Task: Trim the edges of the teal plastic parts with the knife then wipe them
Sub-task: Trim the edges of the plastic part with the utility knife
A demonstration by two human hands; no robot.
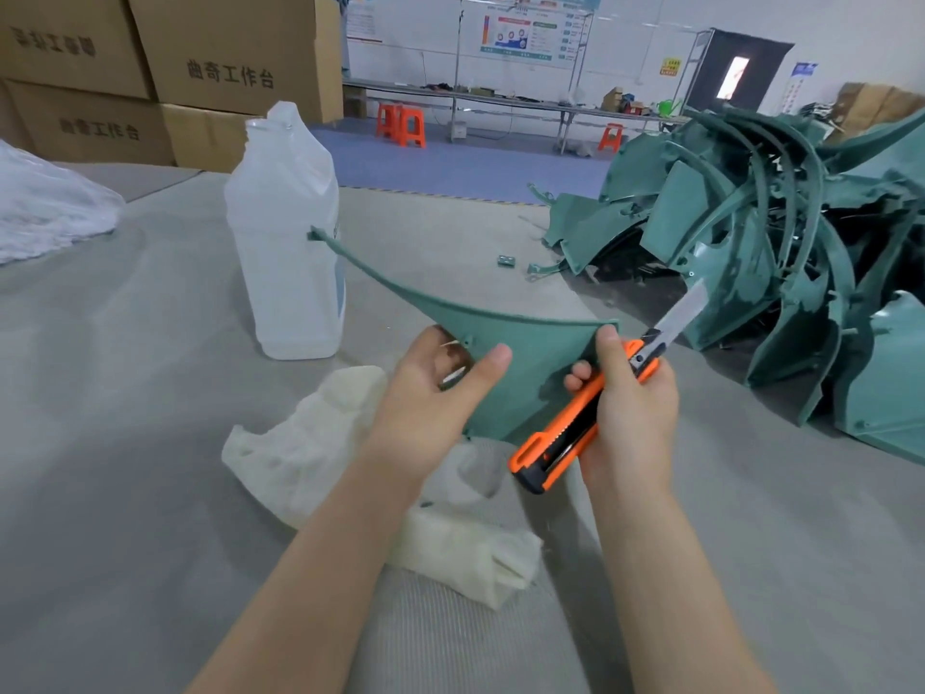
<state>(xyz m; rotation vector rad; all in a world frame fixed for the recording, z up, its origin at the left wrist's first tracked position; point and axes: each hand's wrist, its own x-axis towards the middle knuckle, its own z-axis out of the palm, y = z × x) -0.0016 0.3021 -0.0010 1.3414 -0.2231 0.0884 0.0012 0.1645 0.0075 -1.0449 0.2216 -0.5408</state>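
A: Fingers (608,353) of the right hand (630,413) curl round the orange knife (565,433), blade out and clear of the rim?

B: Yes. The left hand (430,398) pinches the teal part (530,358), held up above the cloth (310,443). Trimming is in hand, I judge; next the blade must meet the rim and run along it, steadily.

Holding teal part (540,358) over bench (125,418) centre.
Gripping part with left hand (430,403); gripping orange knife (555,438), blade out, in right hand (635,408), thumb on part.
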